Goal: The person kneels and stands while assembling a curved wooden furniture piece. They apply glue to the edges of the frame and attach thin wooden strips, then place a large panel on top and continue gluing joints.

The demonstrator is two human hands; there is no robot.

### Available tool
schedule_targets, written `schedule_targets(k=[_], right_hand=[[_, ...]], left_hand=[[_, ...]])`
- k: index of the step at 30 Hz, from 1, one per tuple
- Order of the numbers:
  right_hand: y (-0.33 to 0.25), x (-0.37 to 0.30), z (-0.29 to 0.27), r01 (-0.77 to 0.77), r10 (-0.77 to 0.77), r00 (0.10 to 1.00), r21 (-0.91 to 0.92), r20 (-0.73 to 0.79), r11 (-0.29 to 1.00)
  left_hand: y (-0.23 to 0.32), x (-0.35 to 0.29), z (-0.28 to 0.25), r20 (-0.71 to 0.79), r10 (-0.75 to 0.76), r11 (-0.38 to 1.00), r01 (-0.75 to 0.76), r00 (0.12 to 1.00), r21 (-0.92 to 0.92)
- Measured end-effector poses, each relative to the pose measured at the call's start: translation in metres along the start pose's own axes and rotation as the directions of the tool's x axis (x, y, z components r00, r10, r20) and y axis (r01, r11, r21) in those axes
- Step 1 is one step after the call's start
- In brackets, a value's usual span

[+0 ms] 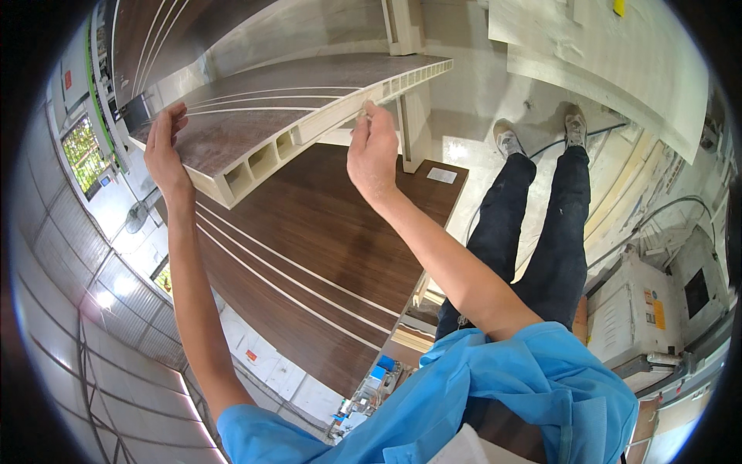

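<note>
Probably for steadiness, our left hand (168,147) grasps the left end of the panel (247,139) | our right hand (372,155) bends at its hollow edge (325,121), gripping or merely touching, we cannot tell | panel sits above the lower board (309,201), edge facing us, presumably for reach

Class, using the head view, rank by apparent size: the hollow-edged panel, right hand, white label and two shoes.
1. Hollow-edged panel
2. Right hand
3. Left shoe and right shoe: too alike to rank
4. White label

Bright glare spots the roof (116,332); edges bow.
</note>
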State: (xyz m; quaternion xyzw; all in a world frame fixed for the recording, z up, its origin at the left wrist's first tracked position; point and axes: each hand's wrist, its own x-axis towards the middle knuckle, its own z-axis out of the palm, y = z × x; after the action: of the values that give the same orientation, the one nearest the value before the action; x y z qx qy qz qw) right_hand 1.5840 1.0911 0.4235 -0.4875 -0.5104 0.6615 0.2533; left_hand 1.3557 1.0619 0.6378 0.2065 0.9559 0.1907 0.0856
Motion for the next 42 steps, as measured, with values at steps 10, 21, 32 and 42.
schedule_targets(k=[10, 21, 32, 42], right_hand=[[-0.034, -0.019, -0.003, -0.012, 0.002, 0.998, 0.151, 0.067, 0.988], [-0.081, -0.035, -0.026, -0.217, 0.053, 0.947, 0.507, 0.318, 0.834], [0.133, 0.198, -0.302, -0.061, 0.308, 0.941, -0.827, 0.139, 0.559], [0.186, 0.332, -0.338, 0.263, -0.130, 0.964, -0.881, 0.230, 0.393]], left_hand=[[0.000, -0.001, 0.000, -0.087, 0.173, 0.982, -0.165, 0.981, 0.087], [0.010, -0.004, 0.005, -0.191, 0.496, 0.863, -0.457, 0.847, 0.214], [0.010, -0.006, -0.008, -0.124, 0.447, 0.847, -0.375, 0.886, 0.376], [0.010, -0.010, -0.017, -0.109, 0.409, 0.778, -0.284, 0.906, 0.560]])
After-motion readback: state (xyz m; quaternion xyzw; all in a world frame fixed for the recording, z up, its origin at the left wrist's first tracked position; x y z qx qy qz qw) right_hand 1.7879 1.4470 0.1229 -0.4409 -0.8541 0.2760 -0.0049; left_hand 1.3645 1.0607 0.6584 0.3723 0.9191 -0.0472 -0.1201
